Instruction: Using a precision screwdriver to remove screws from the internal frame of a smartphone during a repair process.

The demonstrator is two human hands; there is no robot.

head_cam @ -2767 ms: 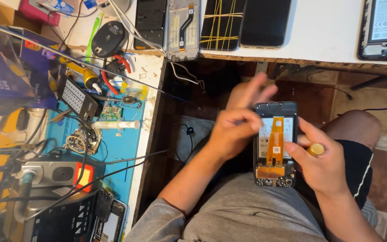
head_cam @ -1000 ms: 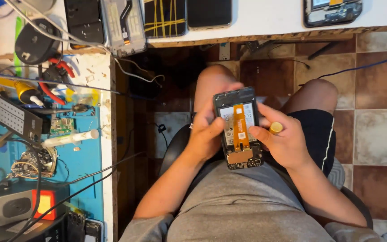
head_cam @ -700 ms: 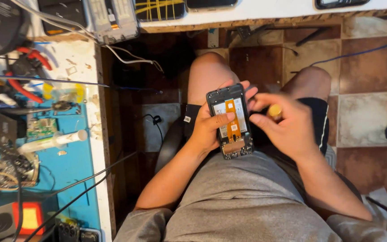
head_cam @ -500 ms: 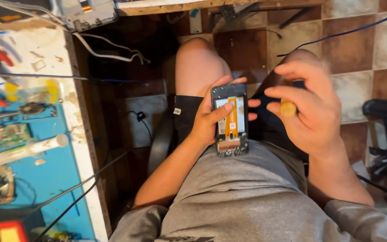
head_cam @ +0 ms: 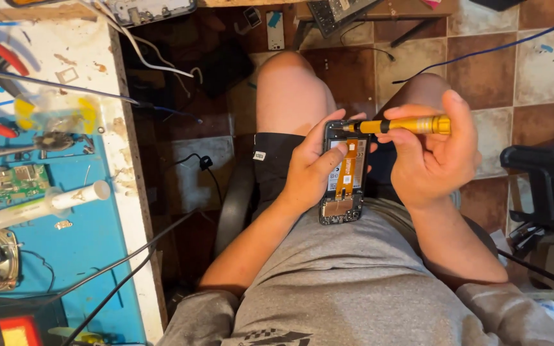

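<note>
the left hand (head_cam: 309,170) is wrapped around an open phone (head_cam: 344,173) resting on the lap. the right hand (head_cam: 434,160) is closed tight on a gold screwdriver (head_cam: 405,124), tip at the phone's top. further off, a white syringe (head_cam: 43,205) lies on the blue mat (head_cam: 84,250).

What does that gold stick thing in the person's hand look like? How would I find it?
Find the bare knees in the middle, above the grey shirt. Between them the left hand holds an opened phone with an orange ribbon strip inside. The screwdriver lies sideways in the right hand, its dark tip at the phone's top edge; it is the only shiny gold, pen-shaped tool there.
</note>
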